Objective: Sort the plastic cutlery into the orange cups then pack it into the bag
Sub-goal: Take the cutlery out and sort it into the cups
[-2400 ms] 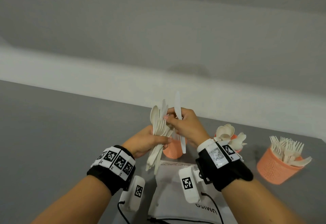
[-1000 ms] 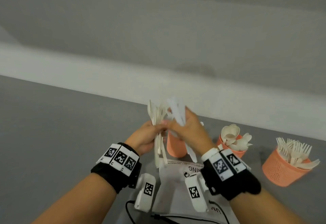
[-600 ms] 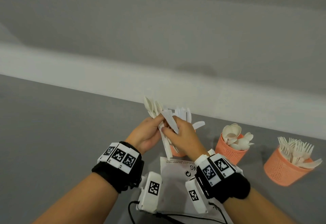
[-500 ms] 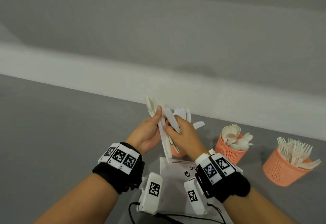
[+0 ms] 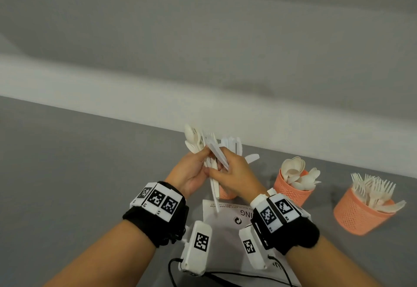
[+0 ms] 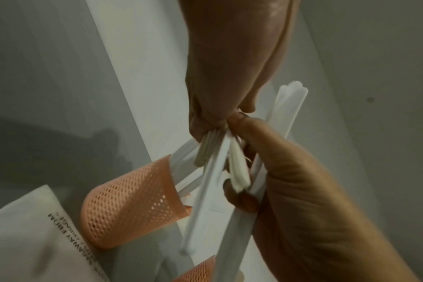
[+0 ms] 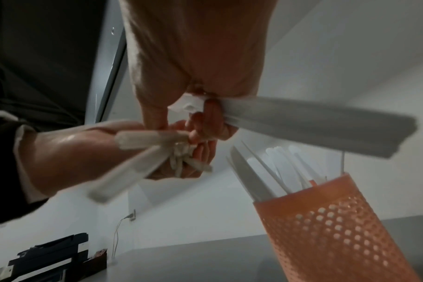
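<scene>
Both hands meet above the grey table [image 5: 67,173], at about 12 o'clock from the wrists. The left hand [image 5: 191,173] grips a mixed bundle [image 5: 196,144] of white spoons and other cutlery, fingers curled round the handles, bowls pointing up toward 11 o'clock. The right hand [image 5: 234,173] is closed on a few knives [image 5: 217,153], pinching them against its fingers; the two hands touch where the handles cross. Right under them stands the knife cup [image 7: 336,225], orange mesh, with white knives upright in it; in the head view only a sliver of it shows below the hands. At 3 o'clock from it sits the spoon cup [image 5: 291,191], and farther along at 3 o'clock the fork cup [image 5: 358,214], both full. The white bag [image 5: 225,219] lies flat on the table at 6 o'clock from the hands, between the wrists, just beside the knife cup.
</scene>
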The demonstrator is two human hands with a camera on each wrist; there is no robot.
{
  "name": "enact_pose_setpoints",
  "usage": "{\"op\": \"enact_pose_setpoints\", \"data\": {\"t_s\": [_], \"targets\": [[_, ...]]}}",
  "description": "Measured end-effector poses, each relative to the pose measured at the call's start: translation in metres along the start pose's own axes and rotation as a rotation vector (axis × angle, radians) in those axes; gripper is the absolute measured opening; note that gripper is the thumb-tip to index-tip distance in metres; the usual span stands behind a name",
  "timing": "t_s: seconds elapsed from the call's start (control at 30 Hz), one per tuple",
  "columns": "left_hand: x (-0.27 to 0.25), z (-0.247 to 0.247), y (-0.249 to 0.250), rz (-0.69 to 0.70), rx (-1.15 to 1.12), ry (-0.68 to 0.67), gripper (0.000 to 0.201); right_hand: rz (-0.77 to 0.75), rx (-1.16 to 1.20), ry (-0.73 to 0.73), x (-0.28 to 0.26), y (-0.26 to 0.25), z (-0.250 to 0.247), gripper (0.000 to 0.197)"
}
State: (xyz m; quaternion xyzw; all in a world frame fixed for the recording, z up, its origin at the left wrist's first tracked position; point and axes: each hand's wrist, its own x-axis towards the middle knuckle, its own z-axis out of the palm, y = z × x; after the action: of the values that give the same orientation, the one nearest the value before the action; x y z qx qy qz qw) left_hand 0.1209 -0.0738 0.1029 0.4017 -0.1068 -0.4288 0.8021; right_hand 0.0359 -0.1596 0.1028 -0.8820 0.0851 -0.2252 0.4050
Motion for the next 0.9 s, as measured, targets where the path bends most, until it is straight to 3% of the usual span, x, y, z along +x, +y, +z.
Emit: {"op": "enact_pose_setpoints", "data": {"t_s": [0.1,0.23,0.4,0.47,0.53,0.63,0.73,0.83,0.9], "targets": [[-0.001,-0.003,-0.001,0.005,0.032,-0.036,0.017,0.021,-0.152,-0.068,0.002,0.002,-0.003,0.04],[-0.001,-0.001,-0.003,0.018,0.072,-0.044,0.023,0.031,-0.324,-0.05,0.001,0.001,-0.001,0.029],[0.0,-0.004,-0.004,0.092,0.05,-0.028,0.022,0.083,-0.281,-0.02,0.003,0.002,0.004,0.015],[0.0,-0.006,0.0,0.13,0.063,0.055,0.015,0.148,-0.162,0.003,0.006,0.001,0.0,0.019],[0.001,-0.011,0.005,0.166,0.099,0.148,0.019,0.254,0.058,0.094,0.012,0.003,-0.013,0.022],[0.0,-0.018,0.008,0.173,0.21,0.157,0.017,0.327,0.354,0.266,0.024,0.007,-0.033,0.016],[-0.001,-0.02,0.005,0.163,0.232,0.114,0.028,0.24,0.423,0.416,0.036,0.016,-0.035,0.013],[-0.005,-0.019,0.004,0.134,0.21,0.039,0.012,0.156,0.424,0.522,0.046,0.03,-0.024,0.009],[-0.007,-0.021,0.005,0.099,0.213,-0.009,0.013,0.12,0.38,0.587,0.05,0.037,-0.02,0.01]]}}
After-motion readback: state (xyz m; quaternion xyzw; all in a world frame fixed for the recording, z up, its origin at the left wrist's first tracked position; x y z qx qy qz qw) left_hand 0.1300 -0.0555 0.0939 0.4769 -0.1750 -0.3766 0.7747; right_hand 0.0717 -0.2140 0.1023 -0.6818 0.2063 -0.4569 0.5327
